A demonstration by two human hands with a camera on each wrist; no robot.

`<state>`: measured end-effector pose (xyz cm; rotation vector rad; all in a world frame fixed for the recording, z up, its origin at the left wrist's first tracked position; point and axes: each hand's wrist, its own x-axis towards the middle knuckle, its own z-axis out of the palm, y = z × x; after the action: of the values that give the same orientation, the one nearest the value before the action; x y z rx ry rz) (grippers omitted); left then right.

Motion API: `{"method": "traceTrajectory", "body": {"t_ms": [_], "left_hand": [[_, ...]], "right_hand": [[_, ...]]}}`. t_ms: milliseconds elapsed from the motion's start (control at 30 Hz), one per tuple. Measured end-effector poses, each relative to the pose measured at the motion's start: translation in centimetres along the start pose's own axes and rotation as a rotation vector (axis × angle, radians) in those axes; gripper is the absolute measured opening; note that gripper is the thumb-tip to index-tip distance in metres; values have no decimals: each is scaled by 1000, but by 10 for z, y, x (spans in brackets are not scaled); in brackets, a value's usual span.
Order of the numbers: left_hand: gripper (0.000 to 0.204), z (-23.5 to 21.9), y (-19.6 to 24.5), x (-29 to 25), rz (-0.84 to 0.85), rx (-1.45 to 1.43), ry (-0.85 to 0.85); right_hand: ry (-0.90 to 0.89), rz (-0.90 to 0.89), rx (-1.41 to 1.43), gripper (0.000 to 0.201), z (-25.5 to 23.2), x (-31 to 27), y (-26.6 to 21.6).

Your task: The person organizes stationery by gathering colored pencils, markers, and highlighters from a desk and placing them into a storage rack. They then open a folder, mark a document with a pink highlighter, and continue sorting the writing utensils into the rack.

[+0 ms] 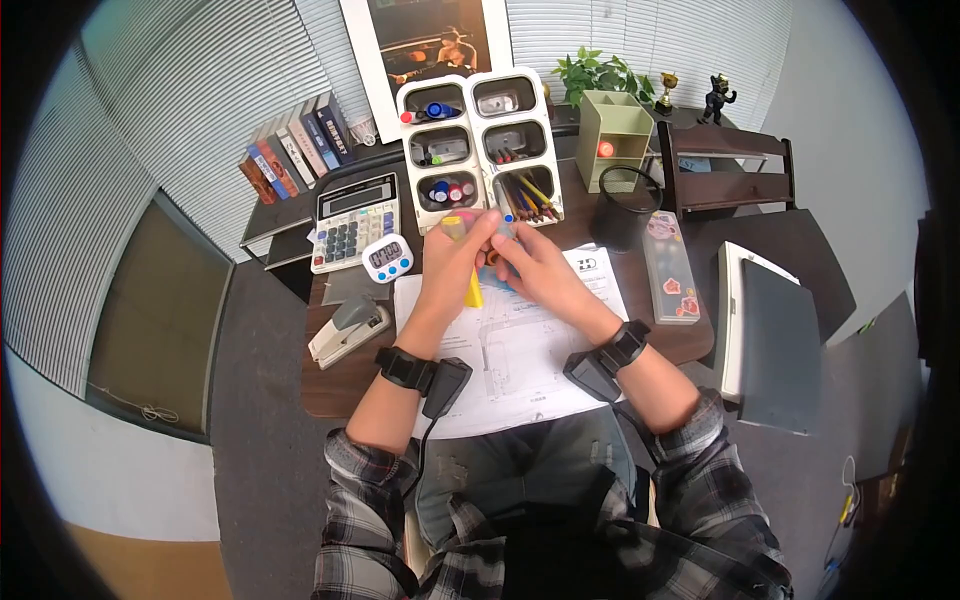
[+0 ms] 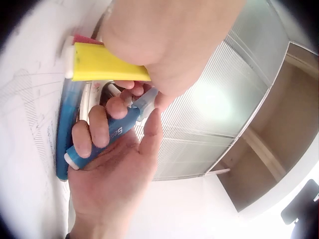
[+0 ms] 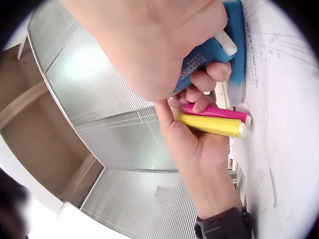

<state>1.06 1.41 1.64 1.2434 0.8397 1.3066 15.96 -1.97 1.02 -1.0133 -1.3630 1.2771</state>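
Observation:
In my left hand (image 1: 450,265) I hold a yellow highlighter (image 2: 107,62) and a pink highlighter (image 3: 224,113) side by side. My right hand (image 1: 550,275) grips a blue highlighter (image 2: 112,132) with pale printing on its barrel, fingers curled round it. Both hands meet at the fingertips above the printed sheet (image 1: 510,370), and the fingers partly hide the highlighters' upper ends. Another blue pen-like barrel (image 2: 67,127) with a clear section lies on the paper beneath the hands.
Behind the hands stands a white organizer (image 1: 480,130) with pens and pencils. At left are a calculator (image 1: 355,225), a timer (image 1: 388,259) and a stapler (image 1: 350,330). At right stand a black mesh cup (image 1: 622,215), a clear pencil case (image 1: 670,270) and a green holder (image 1: 612,140).

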Motion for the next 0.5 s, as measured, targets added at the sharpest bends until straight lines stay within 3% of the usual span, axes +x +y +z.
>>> {"method": "traceTrajectory", "body": {"t_ms": [133,267,500], "left_hand": [[27,-1,0,1,-21,-15,-25],[29,3,11,-6,-58,-151,-61],[33,-6,-2,5,1,-32,51]], "right_hand": [[-167,16,241,20,-11,5,4],[-193,-36,193,22,-10,5,4],[-149,14,150,34,1,-11,-14]]}}
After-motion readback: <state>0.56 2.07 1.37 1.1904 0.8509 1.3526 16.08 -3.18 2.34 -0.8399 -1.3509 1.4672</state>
